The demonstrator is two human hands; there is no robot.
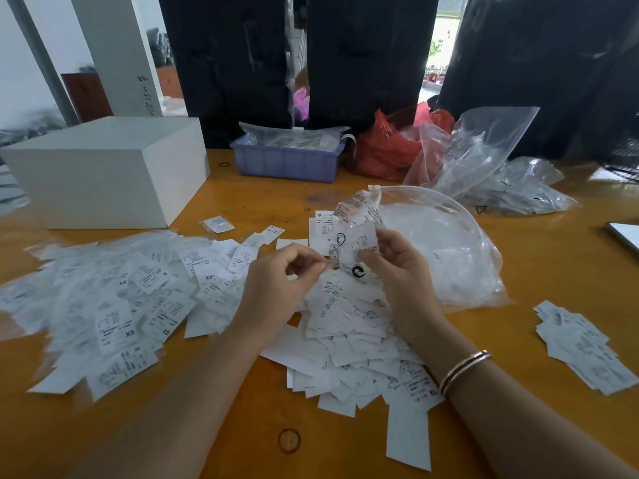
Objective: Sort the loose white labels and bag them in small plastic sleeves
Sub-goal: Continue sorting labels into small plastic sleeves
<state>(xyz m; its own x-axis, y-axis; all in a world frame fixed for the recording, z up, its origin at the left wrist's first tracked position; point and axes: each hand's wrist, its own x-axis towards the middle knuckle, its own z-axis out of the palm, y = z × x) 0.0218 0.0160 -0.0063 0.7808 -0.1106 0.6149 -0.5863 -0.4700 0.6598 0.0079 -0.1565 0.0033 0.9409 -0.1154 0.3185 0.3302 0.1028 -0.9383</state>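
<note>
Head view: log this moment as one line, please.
stage: bagging | right hand: holds small sleeve with label | left hand: pinches sleeve edge | loose labels: piled on table

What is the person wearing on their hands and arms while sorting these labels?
Nothing on the hands: the left hand and right hand are bare, with no gloves or rings that I can make out. Both forearms are bare too, with no sleeves in view. The only thing worn is on the right wrist: a pair of thin metallic bangles, gold-toned with dark edging.
</note>
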